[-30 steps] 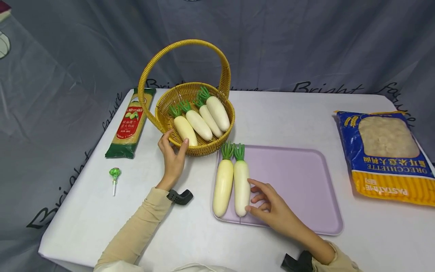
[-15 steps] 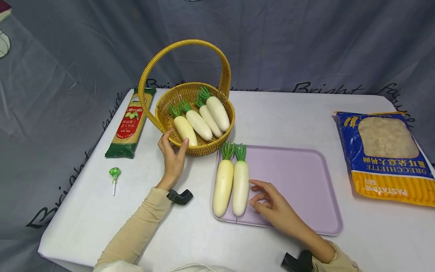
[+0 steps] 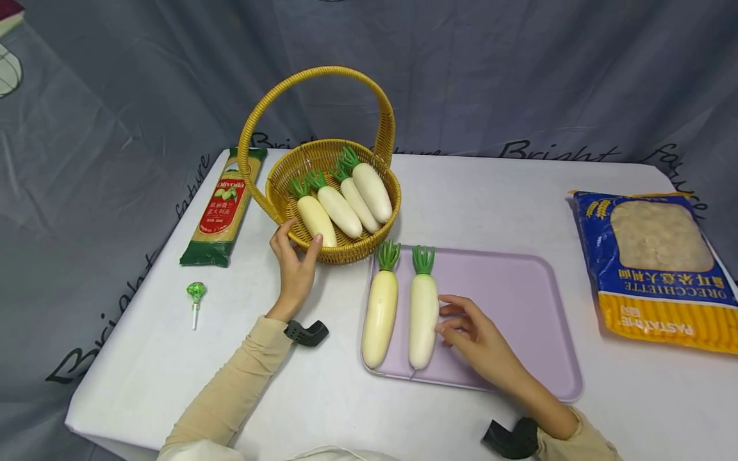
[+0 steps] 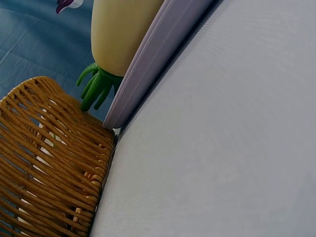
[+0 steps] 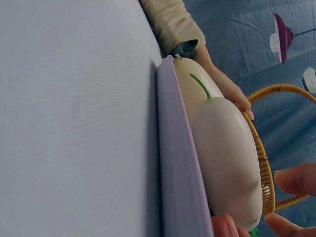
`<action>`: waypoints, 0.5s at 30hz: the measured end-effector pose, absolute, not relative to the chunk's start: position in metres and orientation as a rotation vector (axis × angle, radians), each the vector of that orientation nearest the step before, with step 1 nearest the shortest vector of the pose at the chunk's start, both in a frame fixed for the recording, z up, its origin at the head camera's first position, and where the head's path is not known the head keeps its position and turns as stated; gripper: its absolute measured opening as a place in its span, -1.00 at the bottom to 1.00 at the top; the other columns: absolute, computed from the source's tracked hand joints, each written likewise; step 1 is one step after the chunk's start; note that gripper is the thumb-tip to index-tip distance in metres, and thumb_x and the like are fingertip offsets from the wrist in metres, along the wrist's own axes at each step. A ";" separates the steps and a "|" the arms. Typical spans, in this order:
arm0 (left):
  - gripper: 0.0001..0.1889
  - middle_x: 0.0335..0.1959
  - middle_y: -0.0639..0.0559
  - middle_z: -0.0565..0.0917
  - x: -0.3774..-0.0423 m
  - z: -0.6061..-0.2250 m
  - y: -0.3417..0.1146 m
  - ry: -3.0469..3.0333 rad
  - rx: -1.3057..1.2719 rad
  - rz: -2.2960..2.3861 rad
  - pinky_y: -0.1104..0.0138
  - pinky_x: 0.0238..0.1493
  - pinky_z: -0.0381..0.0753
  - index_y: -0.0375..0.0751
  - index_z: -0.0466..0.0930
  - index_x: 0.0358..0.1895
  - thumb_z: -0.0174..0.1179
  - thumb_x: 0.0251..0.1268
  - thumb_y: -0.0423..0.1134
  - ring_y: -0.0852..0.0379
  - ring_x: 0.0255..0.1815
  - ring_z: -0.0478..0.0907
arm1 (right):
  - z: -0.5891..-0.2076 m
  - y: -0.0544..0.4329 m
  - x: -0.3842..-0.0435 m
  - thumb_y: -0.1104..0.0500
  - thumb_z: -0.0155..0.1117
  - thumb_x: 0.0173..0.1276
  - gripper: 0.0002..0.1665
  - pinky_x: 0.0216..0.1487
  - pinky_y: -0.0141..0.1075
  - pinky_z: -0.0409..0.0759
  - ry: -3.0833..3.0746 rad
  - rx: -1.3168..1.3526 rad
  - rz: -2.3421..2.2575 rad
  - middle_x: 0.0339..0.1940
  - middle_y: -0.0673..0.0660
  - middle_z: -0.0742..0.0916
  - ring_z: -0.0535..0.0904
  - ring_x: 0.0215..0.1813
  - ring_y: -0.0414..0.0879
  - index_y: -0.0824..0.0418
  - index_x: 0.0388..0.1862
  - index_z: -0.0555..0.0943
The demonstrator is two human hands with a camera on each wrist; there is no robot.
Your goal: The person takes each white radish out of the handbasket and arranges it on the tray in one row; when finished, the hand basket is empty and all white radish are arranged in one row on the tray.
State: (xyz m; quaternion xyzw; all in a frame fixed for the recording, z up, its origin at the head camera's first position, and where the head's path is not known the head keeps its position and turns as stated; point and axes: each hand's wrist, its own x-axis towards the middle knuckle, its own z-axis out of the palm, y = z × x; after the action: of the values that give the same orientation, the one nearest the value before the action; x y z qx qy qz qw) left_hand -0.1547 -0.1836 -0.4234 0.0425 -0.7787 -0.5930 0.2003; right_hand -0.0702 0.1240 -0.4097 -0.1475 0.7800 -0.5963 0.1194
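Observation:
On the left, a yellow wicker basket (image 3: 346,254) with a tall handle holds several white radishes (image 3: 337,210) with green tops. My left hand (image 3: 295,275) grips its near rim, fingers and thumb spread along the edge. Two more radishes lie lengthwise on a lilac tray (image 3: 496,307): a yellowish radish (image 3: 380,320) at its left edge and a white radish (image 3: 423,320) beside it, a gap between them. My right hand (image 3: 481,339) is at the white radish's right side, fingers loosely bent, fingertips right at its skin. The right wrist view shows this white radish (image 5: 227,158) close up.
Left of the basket lies a green-ended pasta packet (image 3: 219,211), with a green lollipop (image 3: 196,301) nearer me. A large blue and yellow orecchiette bag (image 3: 657,269) lies at the right. Grey printed cloth (image 3: 490,77) hangs behind the white table (image 3: 478,198).
The white radish first shifted slightly left, then right, away from the yellowish one. My right hand has moved right along with it. My left hand stays on the basket rim.

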 end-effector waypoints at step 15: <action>-0.37 0.23 -0.17 -0.04 -0.155 -0.423 -0.184 -2.177 0.113 -1.649 0.13 0.12 0.16 -0.14 0.02 0.30 0.08 0.24 -0.08 -0.24 0.22 0.09 | -0.377 0.127 -0.096 0.21 0.07 0.34 -0.55 -0.09 -0.52 0.47 2.447 -0.320 -1.690 0.02 0.30 0.54 0.47 -0.06 -0.37 0.34 0.17 0.34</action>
State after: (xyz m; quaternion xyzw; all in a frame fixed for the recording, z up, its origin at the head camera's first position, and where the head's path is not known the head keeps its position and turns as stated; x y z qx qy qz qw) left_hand -0.1553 -0.1837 -0.4233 0.0405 -0.7799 -0.5909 0.2026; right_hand -0.0958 0.1274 -0.3768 -0.1068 0.8158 -0.5634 0.0753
